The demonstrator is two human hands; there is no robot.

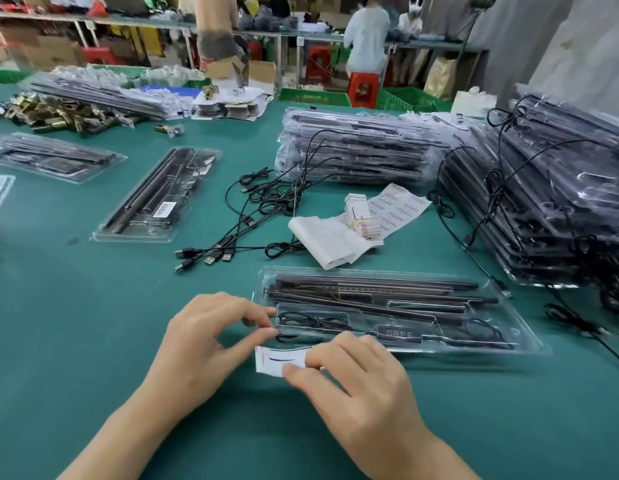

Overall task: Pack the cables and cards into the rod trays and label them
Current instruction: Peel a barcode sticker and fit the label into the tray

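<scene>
Now, glossy clear tray (524,342), coiled cable (311,321), flat card (277,358)

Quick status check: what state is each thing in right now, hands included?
Near tray: rods in, no label seen.
Cable: coiled in near tray.
Card: outside tray, held.
Left hand: pinching cable.
Right hand: holding card.
Middle tray: barcode label on.
Loose cables: tangled, unpacked.

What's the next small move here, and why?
Probably slide the card from the right hand into the tray over the coiled cable: the card sits outside the tray's near edge, while the left hand pinches the cable end in its compartment.
</scene>
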